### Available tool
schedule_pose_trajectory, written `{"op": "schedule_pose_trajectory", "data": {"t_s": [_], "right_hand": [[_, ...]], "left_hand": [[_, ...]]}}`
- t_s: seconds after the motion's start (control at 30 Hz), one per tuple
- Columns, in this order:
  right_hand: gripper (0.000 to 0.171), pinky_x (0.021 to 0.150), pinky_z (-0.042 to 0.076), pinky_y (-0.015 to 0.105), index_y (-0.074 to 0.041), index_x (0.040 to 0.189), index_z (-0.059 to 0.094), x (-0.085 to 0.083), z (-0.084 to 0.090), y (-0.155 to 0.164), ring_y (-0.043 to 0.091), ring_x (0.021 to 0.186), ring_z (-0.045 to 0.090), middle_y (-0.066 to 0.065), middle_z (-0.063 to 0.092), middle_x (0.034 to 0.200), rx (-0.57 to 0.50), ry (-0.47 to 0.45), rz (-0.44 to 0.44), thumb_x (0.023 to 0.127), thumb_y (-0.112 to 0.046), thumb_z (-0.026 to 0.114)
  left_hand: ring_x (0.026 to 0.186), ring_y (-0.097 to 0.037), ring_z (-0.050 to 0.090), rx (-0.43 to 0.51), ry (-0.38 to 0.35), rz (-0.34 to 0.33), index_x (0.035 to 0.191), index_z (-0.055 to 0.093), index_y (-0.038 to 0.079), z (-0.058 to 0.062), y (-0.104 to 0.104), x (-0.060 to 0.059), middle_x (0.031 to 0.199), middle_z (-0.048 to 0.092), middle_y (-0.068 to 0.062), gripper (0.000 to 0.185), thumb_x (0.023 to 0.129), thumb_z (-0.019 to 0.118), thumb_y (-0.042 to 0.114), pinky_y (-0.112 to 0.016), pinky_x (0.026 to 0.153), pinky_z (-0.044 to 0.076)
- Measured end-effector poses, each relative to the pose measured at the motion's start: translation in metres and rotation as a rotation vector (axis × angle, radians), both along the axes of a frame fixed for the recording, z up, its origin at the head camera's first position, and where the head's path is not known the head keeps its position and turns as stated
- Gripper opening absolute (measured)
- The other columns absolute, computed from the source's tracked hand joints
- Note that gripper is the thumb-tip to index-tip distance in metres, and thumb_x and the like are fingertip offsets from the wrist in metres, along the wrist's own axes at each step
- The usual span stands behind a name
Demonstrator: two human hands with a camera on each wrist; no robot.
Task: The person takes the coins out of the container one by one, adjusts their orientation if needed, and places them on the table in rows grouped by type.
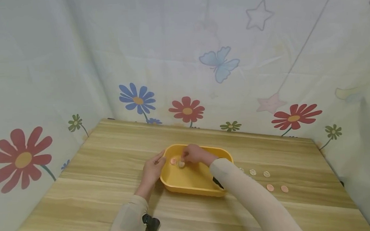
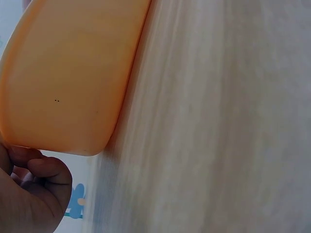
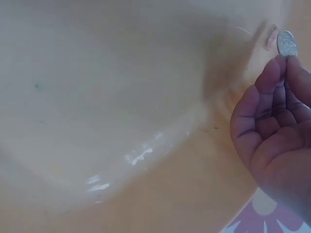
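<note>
A wooden table point(image 1: 90, 177) is standing in a corner made of light cloth printed with flowers, stars and a butterfly point(image 1: 220, 64). A yellow tray point(image 1: 189, 184) is lying near the middle of the table. The left hand point(image 1: 153, 170) is resting against the tray's left rim with fingers mostly straight, gripping nothing. The right hand point(image 1: 193, 153) is reaching into the tray from the right and is pinching a silver coin point(image 1: 181, 163) between the fingertips, just beside a copper coin point(image 1: 173, 161) inside the tray. The right sleeve point(image 1: 250, 196) is crossing over the tray's right end and hiding part of its rim. On the table to the right of the tray, loose coins point(image 1: 266, 174) are lying in two short rows, well apart from the hands. The right wrist view is showing the silver coin point(image 3: 286, 43) held at the fingertips above the tray's pale inner wall, which the head view shows only small. The left wrist view is showing the tray's outer wall point(image 2: 68, 77) from below, with the left hand's curled fingers point(image 2: 46, 172) next to it.
</note>
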State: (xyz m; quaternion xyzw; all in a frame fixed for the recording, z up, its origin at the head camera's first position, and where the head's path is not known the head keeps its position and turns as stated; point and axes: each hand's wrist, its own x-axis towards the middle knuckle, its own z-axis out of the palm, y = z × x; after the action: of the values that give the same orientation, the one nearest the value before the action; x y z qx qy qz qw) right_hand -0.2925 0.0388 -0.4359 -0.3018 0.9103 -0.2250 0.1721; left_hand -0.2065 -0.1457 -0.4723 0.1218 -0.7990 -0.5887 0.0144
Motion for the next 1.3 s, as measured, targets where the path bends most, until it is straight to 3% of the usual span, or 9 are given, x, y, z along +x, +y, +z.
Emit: {"op": "schedule_pose_trajectory", "data": {"t_s": [0.3,0.4,0.67,0.83,1.0,1.13,1.3], "right_hand": [[0.017,0.061,0.04,0.016,0.0,0.09,0.075,-0.003,0.007,-0.001,0.008,0.066,0.049,0.002,0.065,0.073,-0.005,-0.034,-0.016,0.098,-0.013,0.066],[0.016,0.062,0.043,0.017,0.0,0.091,0.074,-0.003,0.012,0.0,0.01,0.067,0.053,0.005,0.068,0.076,-0.024,-0.052,-0.02,0.099,-0.012,0.065],[0.015,0.079,0.059,0.028,0.0,0.101,0.071,0.0,0.041,0.009,0.017,0.083,0.066,0.013,0.074,0.099,-0.096,-0.086,-0.021,0.101,-0.011,0.061],[0.016,0.087,0.062,0.039,0.003,0.099,0.069,0.002,0.061,0.018,0.022,0.085,0.068,0.017,0.073,0.098,-0.159,-0.092,-0.01,0.101,-0.009,0.059],[0.014,0.084,0.062,0.035,0.0,0.097,0.068,0.008,0.081,0.031,0.027,0.087,0.07,0.015,0.073,0.097,-0.166,-0.08,-0.032,0.101,-0.012,0.061],[0.014,0.087,0.062,0.044,0.002,0.096,0.068,0.016,0.095,0.044,0.037,0.089,0.069,0.02,0.073,0.097,-0.195,-0.089,-0.046,0.1,-0.01,0.061],[0.014,0.085,0.062,0.046,0.0,0.093,0.068,0.025,0.103,0.066,0.024,0.078,0.067,0.016,0.073,0.091,-0.171,-0.081,-0.013,0.1,-0.008,0.059]], "left_hand": [[0.145,-0.041,0.047,0.005,0.013,0.0,0.148,0.053,0.012,0.0,0.0,0.001,0.154,0.05,-0.021,0.044,0.104,0.055,0.021,-0.052,0.119,0.043],[0.145,-0.041,0.047,-0.001,0.006,-0.001,0.148,0.053,0.013,0.002,0.0,0.0,0.153,0.05,-0.02,0.044,0.105,0.055,0.022,-0.052,0.119,0.043],[0.144,-0.042,0.048,0.006,-0.011,-0.004,0.149,0.052,0.016,0.003,0.0,0.0,0.153,0.051,-0.021,0.045,0.105,0.055,0.024,-0.051,0.116,0.046],[0.143,-0.041,0.05,0.007,-0.001,-0.002,0.148,0.053,0.015,0.003,0.0,0.0,0.151,0.052,-0.022,0.044,0.105,0.055,0.024,-0.05,0.115,0.048],[0.144,-0.041,0.048,0.012,-0.001,-0.002,0.148,0.053,0.014,0.001,0.0,0.0,0.151,0.052,-0.023,0.045,0.105,0.056,0.023,-0.051,0.116,0.047],[0.145,-0.041,0.047,0.017,-0.001,-0.002,0.148,0.053,0.014,0.0,0.0,-0.001,0.151,0.052,-0.022,0.045,0.104,0.056,0.022,-0.05,0.117,0.046],[0.143,-0.041,0.049,0.019,0.002,0.0,0.148,0.053,0.014,0.0,0.001,0.0,0.152,0.051,-0.022,0.044,0.104,0.056,0.022,-0.05,0.114,0.048]]}}
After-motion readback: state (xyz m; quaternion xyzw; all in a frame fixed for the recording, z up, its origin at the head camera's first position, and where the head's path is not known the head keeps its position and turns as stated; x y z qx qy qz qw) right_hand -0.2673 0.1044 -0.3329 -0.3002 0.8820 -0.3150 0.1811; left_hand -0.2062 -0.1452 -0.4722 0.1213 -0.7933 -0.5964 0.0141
